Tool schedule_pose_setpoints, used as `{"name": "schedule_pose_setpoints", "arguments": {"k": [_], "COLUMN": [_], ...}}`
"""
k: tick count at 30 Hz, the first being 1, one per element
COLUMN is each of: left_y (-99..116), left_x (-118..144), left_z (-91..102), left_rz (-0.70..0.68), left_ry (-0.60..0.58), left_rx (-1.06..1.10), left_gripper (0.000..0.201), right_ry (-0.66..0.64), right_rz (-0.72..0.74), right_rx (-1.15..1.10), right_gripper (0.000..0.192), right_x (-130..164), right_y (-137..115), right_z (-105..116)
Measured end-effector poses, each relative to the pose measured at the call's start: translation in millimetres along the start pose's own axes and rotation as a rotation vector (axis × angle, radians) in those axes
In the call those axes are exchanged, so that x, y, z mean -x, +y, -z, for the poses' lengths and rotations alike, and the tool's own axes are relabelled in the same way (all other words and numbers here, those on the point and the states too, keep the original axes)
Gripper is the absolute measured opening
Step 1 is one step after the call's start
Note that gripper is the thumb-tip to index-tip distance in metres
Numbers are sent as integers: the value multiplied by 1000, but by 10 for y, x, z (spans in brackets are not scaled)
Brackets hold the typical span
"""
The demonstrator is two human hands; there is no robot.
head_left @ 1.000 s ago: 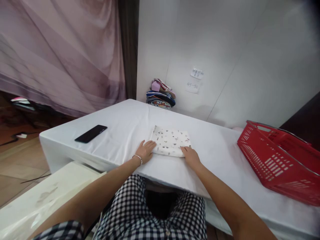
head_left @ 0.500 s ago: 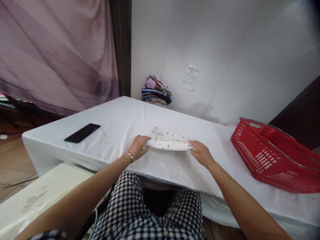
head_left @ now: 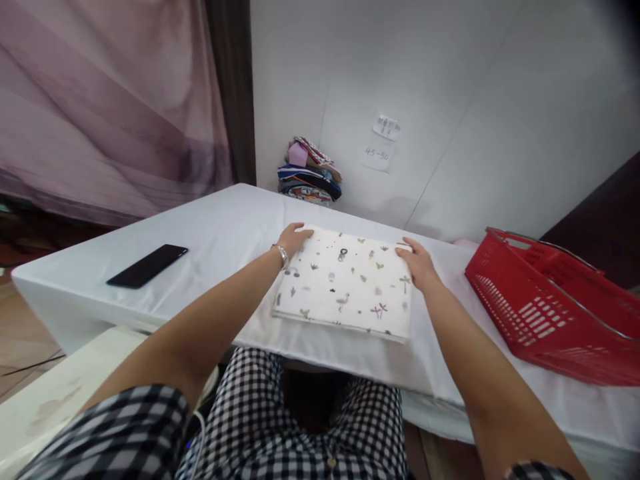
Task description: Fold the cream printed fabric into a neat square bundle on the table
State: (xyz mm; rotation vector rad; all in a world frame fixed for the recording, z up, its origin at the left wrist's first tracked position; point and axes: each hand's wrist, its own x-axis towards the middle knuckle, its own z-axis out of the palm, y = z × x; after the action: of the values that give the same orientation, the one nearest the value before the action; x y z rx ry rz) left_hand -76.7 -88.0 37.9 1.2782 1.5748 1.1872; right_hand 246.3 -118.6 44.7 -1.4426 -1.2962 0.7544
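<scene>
A folded white cloth (head_left: 345, 283) printed with small plants, a flamingo and other figures lies flat on the white-covered table in front of me. Its near edge shows stacked layers. At the far left corner of the cloth, my left hand (head_left: 293, 243) rests with fingers stretched onto the edge; a bracelet is on that wrist. My right hand (head_left: 419, 265) touches the far right corner, its thumb and fingers apart. Neither hand is closed around the fabric.
A black phone (head_left: 148, 265) lies to the left on the white tablecloth (head_left: 220, 233). To the right stands a red plastic basket (head_left: 540, 307) with metal handles. A pile of folded fabrics (head_left: 309, 173) sits by the wall, near paper notes (head_left: 377, 159).
The cloth was a narrow rolled or bunched strip held at both ends; now it is spread as a flat rectangle. Both hands have moved away from me to its far corners.
</scene>
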Motion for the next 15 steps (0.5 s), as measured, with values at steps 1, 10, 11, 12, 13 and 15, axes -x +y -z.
{"name": "schedule_pose_setpoints", "arguments": {"k": [1, 10, 11, 12, 13, 15], "left_y": [-98, -886, -910, -922, -923, -907], "left_x": [-80, 110, 165, 207, 231, 222], "left_z": [-47, -78, -85, -96, -110, -140], "left_rz": [75, 132, 107, 93, 89, 79], "left_ry": [0, -165, -185, -197, -205, -204], "left_rx": [-93, -515, -563, -599, -623, -622], "left_gripper": [56, 70, 70, 69, 67, 62], "right_ry": [-2, -159, -169, -175, -174, -148], "right_rz": [-84, -255, -251, -246, -237, -204], "right_rx": [45, 439, 455, 465, 465, 432], "right_gripper": [66, 78, 79, 80, 80, 79], "right_x": [-33, 362, 394, 416, 427, 418], "right_y": [150, 902, 904, 901, 897, 890], "right_z": [-86, -327, -320, -317, -319, -337]}}
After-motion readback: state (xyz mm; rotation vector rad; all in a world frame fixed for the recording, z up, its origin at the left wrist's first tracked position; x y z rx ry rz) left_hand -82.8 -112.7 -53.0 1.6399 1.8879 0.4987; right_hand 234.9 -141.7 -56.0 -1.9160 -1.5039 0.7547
